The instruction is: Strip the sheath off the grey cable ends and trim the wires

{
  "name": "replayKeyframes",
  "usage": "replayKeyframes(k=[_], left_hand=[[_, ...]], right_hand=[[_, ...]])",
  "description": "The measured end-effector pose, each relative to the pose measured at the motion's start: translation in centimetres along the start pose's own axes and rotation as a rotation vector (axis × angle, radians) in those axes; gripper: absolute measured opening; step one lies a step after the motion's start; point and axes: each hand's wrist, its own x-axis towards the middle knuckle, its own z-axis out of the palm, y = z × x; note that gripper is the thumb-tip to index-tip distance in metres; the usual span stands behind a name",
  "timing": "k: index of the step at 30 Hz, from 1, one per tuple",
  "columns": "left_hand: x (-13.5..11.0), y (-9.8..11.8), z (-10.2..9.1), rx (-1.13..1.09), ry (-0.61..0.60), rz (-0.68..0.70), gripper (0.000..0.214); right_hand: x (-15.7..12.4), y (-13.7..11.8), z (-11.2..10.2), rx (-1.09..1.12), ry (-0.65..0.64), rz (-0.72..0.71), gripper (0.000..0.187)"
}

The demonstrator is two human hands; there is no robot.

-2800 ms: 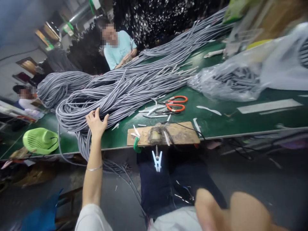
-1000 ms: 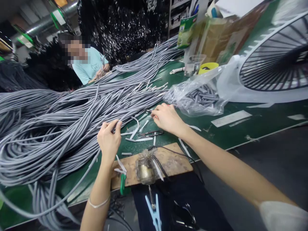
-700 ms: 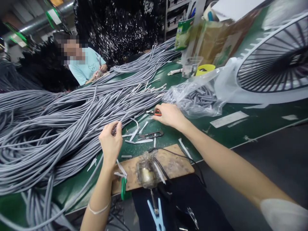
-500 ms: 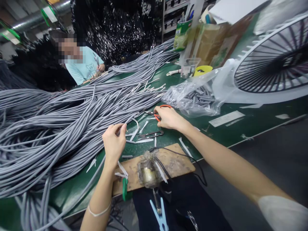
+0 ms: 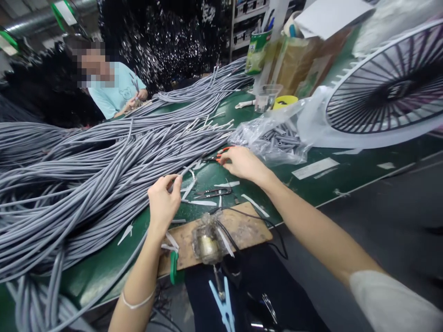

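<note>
With the wooden board (image 5: 247,221) serving as the centre of the dial, a bundle of gray cables (image 5: 86,184) is lying across the table (image 5: 363,168) at ten o'clock, its pale ends pointing toward two o'clock, probably for keeping them within reach. A plastic bag (image 5: 273,138) of short gray tubes is resting at one o'clock, just beside those ends, presumably for convenience. Black snips (image 5: 218,192) are lying at twelve o'clock among white scraps (image 5: 204,203). The board is carrying what appears to be a motor (image 5: 209,246), while a blue clip (image 5: 223,304) is projecting toward six o'clock, over the lap. At ten o'clock the left hand (image 5: 163,203) is nearly closing, thumb and forefinger pinching a gray cable (image 5: 189,169), apparently steadying it; its upper length is slanting toward one o'clock. Near half past twelve the right hand (image 5: 242,163) is curling around orange-handled scissors (image 5: 217,158), blades pointing toward nine o'clock, seemingly for meeting the cable. Whether blade and cable are touching, this inspection is not establishing.
</note>
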Motion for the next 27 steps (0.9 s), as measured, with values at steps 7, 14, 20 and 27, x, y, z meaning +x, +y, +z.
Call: replayKeyframes(k=[7, 14, 20, 27], left_hand=[[-0.1, 0.4, -0.2, -0.008, 0.032, -0.04, 0.019], [-0.5, 0.8, 0.1, -0.057, 0.032, 0.074, 0.023], [-0.6, 0.5, 0.2, -0.103, 0.055, 0.042, 0.018], [-0.7, 1.1, 0.0, -0.526, -0.005, -0.177, 0.028]], right_hand=[[-6.0, -0.8, 0.2, 0.048, -0.062, 0.09, 0.019], [-6.8, 1.0, 1.9, 0.096, -0.107, -0.136, 0.008], [-6.6, 1.2, 0.0, 0.097, -0.117, -0.21, 0.011], [-2.8, -1.4, -3.8, 0.374, -0.164, -0.137, 0.01]])
